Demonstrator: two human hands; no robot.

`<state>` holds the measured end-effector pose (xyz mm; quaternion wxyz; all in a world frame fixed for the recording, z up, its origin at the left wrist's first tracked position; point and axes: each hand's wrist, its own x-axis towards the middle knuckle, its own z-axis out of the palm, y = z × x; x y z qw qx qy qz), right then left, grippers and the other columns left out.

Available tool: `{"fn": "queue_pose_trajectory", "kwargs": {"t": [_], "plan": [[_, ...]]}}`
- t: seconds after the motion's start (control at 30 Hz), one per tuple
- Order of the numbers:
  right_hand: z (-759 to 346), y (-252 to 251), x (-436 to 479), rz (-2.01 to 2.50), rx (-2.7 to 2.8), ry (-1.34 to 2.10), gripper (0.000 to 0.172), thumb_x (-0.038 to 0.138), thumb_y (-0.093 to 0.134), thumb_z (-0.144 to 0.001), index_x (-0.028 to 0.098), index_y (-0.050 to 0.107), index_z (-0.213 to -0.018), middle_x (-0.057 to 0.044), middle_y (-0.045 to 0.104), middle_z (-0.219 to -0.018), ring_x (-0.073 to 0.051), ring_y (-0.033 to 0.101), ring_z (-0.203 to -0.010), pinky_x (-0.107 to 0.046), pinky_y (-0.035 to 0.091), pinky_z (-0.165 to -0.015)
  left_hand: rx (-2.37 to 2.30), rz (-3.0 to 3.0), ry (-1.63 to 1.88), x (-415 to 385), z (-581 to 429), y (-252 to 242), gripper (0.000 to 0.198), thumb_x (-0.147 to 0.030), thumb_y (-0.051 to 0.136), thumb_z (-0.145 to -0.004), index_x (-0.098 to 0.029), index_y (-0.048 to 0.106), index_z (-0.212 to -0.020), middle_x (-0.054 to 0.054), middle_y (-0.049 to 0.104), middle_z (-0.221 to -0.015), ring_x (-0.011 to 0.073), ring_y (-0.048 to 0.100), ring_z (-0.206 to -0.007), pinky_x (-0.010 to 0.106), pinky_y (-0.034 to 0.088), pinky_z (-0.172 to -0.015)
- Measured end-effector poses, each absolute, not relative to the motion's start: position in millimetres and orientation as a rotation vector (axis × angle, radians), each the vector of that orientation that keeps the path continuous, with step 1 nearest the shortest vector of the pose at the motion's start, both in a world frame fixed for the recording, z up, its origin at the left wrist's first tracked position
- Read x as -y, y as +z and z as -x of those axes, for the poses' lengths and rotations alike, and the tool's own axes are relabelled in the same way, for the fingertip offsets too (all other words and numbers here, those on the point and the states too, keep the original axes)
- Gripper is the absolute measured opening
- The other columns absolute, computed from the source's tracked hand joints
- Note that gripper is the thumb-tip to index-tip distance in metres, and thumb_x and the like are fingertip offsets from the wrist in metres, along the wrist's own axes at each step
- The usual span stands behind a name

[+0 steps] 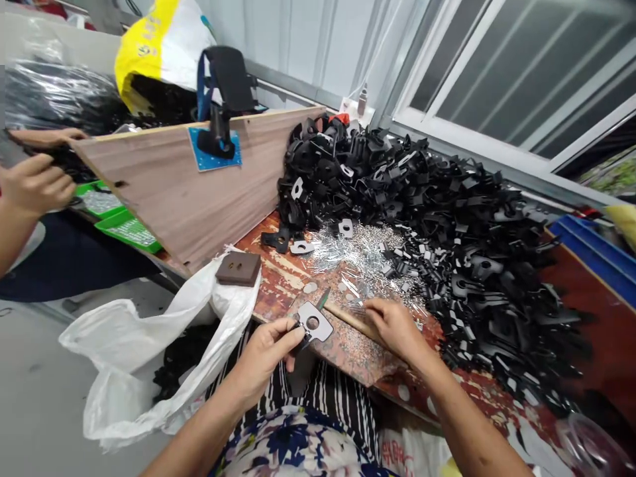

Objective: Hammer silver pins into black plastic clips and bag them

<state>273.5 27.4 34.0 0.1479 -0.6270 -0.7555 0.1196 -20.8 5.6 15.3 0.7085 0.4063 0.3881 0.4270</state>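
Note:
My left hand (273, 344) is closed on a flat grey plate (322, 326) with a round hole, held over the near edge of the worn red table (278, 278). Black material shows under the plate. My right hand (392, 324) has its fingers pinched together at the near side of a pile of shiny metal pins (362, 248); what they hold, if anything, is too small to tell. Beneath that hand lies a wooden-handled tool (352, 320) with a green tip, pointing toward the plate.
A large heap of black parts (412, 179) covers the back and right. At the left are a wooden board (189, 192), a brown block (238, 268), a white bag (119, 331) and green baskets (129, 228). Another person's hand (40, 182) shows at far left.

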Motion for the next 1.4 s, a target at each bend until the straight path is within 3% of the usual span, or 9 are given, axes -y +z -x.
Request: {"fn": "queue_pose_trajectory", "kwargs": {"t": [0.17, 0.27, 0.4, 0.6, 0.73, 0.83, 0.93, 1.1, 1.4], "plan": [[-288, 26, -89, 1.848, 2.188, 0.136, 0.03, 0.011, 0.047, -0.094, 0.021, 0.074, -0.102, -0.007, 0.076, -0.105, -0.02, 0.068, -0.097, -0.03, 0.048, -0.09, -0.901, -0.87, 0.918, -10, 8, 19, 0.038, -0.048, 0.079, -0.075, -0.015, 0.063, -0.066, -0.001, 0.05, -0.071, 0.0096, 0.04, -0.059, 0.017, 0.043, -0.042], [-280, 24, -122, 1.854, 2.286, 0.066, 0.031, 0.007, 0.047, -0.092, 0.02, 0.074, -0.102, -0.008, 0.075, -0.102, -0.02, 0.066, -0.095, -0.028, 0.046, -0.088, -0.916, -0.833, 0.905, -12, 3, 16, 0.036, -0.046, 0.08, -0.075, -0.015, 0.064, -0.066, -0.003, 0.047, -0.066, 0.0087, 0.038, -0.056, 0.016, 0.044, -0.041], [-261, 22, -153, 1.852, 2.45, 0.036, 0.019, 0.008, 0.059, -0.086, 0.018, 0.074, -0.093, -0.01, 0.073, -0.09, -0.021, 0.064, -0.089, -0.027, 0.044, -0.08, -0.906, -0.754, 0.935, -16, -5, 13, 0.039, -0.046, 0.084, -0.071, -0.015, 0.062, -0.063, -0.003, 0.047, -0.064, 0.0084, 0.037, -0.053, 0.016, 0.042, -0.038], [-257, 18, -168, 1.761, 2.528, 0.02, 0.016, 0.006, 0.059, -0.082, 0.015, 0.071, -0.089, -0.013, 0.071, -0.091, -0.024, 0.061, -0.093, -0.031, 0.042, -0.086, -0.855, -0.644, 0.952, -24, -12, 18, 0.033, -0.041, 0.085, -0.071, -0.013, 0.067, -0.069, 0.001, 0.058, -0.068, 0.0082, 0.045, -0.054, 0.016, 0.043, -0.039], [-279, 24, -155, 1.737, 2.399, 0.008, 0.021, 0.002, 0.053, -0.079, 0.014, 0.069, -0.086, -0.012, 0.07, -0.089, -0.024, 0.061, -0.09, -0.033, 0.044, -0.084, -0.77, -0.558, 0.983, -27, -10, 18, 0.03, -0.038, 0.085, -0.072, -0.013, 0.069, -0.073, 0.003, 0.063, -0.071, 0.0102, 0.052, -0.055, 0.018, 0.045, -0.04], [-282, 39, -121, 1.699, 2.266, 0.008, 0.016, 0.009, 0.053, -0.087, 0.016, 0.067, -0.085, -0.009, 0.07, -0.089, -0.022, 0.062, -0.089, -0.034, 0.047, -0.084, -0.749, -0.468, 1.022, -28, -12, 19, 0.035, -0.047, 0.081, -0.074, -0.013, 0.072, -0.077, 0.005, 0.065, -0.072, 0.0128, 0.055, -0.055, 0.02, 0.046, -0.037], [-260, 57, -69, 1.461, 2.048, 0.197, 0.012, 0.021, 0.056, -0.095, 0.021, 0.067, -0.088, -0.005, 0.071, -0.094, -0.02, 0.064, -0.092, -0.034, 0.05, -0.085, -0.735, -0.472, 1.028, -30, -19, 20, 0.037, -0.047, 0.08, -0.075, -0.012, 0.073, -0.073, 0.006, 0.066, -0.071, 0.0126, 0.055, -0.055, 0.018, 0.042, -0.035], [-205, 64, -12, 1.118, 1.827, 0.531, 0.008, 0.021, 0.064, -0.093, 0.024, 0.066, -0.086, 0.0, 0.071, -0.094, -0.019, 0.064, -0.094, -0.038, 0.049, -0.086, -0.716, -0.487, 1.019, -28, -31, 19, 0.028, -0.037, 0.085, -0.074, -0.011, 0.074, -0.072, 0.002, 0.063, -0.069, 0.0099, 0.052, -0.054, 0.018, 0.046, -0.038], [-188, 59, -4, 1.159, 2.027, 0.052, 0.013, 0.014, 0.057, -0.095, 0.024, 0.064, -0.09, 0.003, 0.073, -0.088, -0.017, 0.065, -0.088, -0.054, 0.029, -0.114, -0.715, -0.442, 1.062, -21, -32, 18, 0.03, -0.039, 0.085, -0.075, -0.011, 0.073, -0.077, 0.002, 0.063, -0.07, 0.011, 0.056, -0.056, 0.02, 0.05, -0.042]]}}
